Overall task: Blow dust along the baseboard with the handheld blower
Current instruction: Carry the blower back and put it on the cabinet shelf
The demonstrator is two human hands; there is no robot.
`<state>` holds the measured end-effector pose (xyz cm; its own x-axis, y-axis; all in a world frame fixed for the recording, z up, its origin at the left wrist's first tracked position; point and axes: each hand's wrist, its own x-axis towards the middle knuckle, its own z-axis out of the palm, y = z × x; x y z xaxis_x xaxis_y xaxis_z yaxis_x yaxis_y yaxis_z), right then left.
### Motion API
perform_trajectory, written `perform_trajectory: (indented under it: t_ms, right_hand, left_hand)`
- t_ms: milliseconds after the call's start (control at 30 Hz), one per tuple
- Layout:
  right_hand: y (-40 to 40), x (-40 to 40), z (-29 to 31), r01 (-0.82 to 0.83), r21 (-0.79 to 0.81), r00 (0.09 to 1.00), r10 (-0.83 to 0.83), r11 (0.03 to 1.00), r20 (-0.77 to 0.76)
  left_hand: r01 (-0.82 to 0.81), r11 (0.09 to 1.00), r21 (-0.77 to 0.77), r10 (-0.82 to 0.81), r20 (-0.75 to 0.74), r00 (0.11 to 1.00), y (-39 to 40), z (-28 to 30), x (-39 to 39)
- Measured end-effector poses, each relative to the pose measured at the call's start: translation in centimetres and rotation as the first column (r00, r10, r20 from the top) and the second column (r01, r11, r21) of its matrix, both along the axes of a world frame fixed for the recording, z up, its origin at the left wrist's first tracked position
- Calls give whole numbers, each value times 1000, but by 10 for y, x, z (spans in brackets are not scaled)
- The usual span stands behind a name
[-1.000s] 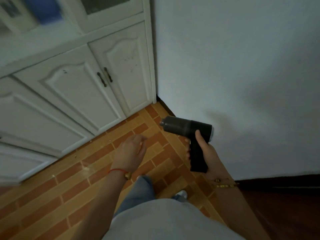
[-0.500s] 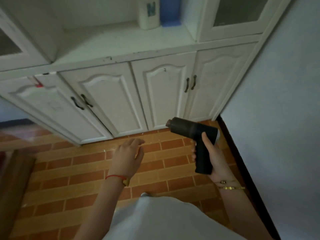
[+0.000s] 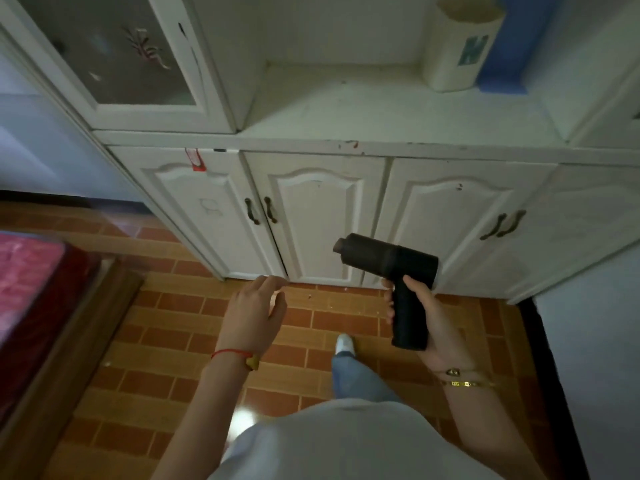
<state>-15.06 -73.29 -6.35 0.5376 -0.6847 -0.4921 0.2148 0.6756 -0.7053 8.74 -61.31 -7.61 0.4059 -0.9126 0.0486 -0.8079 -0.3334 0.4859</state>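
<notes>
While the handheld blower (image 3: 388, 259) is carried at mid height, its nozzle points left and slightly up, level with the lower doors of the white cabinet (image 3: 322, 216), well above the tiled floor (image 3: 166, 327). The right hand (image 3: 424, 318) has its grip wrapped round the black handle, thumb along the near side and fingers curled round the far side. The left hand (image 3: 254, 313) is free, fingers relaxed and spread, holding nothing, hovering near the foot of the cabinet.

Judgement: the blowing step is not properly set up. The dark baseboard (image 3: 540, 358) runs along the floor's right edge under the blue-grey wall (image 3: 595, 341), toward the near right corner; the nozzle faces away from it. To do this well, lower the blower close to the floor, turn the nozzle along the baseboard line, and sweep steadily in one direction so dust travels ahead of the airflow. Specks lie on the floor at the cabinet foot. Risk: an upward aim scatters dust onto the cabinet shelf (image 3: 381, 109).
</notes>
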Motion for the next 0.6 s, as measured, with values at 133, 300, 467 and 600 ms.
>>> perform_trajectory:
  t_ms: [133, 300, 467, 600]
  right_hand:
    - [-46, 45, -4, -38, 13, 999, 38, 999, 11]
    - [-118, 99, 2, -42, -22, 999, 42, 999, 6]
    - [-191, 146, 20, -98, -86, 995, 97, 991, -17]
    - [-240, 180, 34, -92, -135, 996, 90, 987, -20]
  left_hand:
    - [-42, 999, -14, 42, -1, 999, -35, -6, 40]
    - [-93, 995, -40, 93, 8, 996, -102, -2, 92]
    - [-93, 987, -128, 102, 65, 993, -176, 15, 139]
    - [-78, 973, -216, 100, 93, 991, -234, 27, 170]
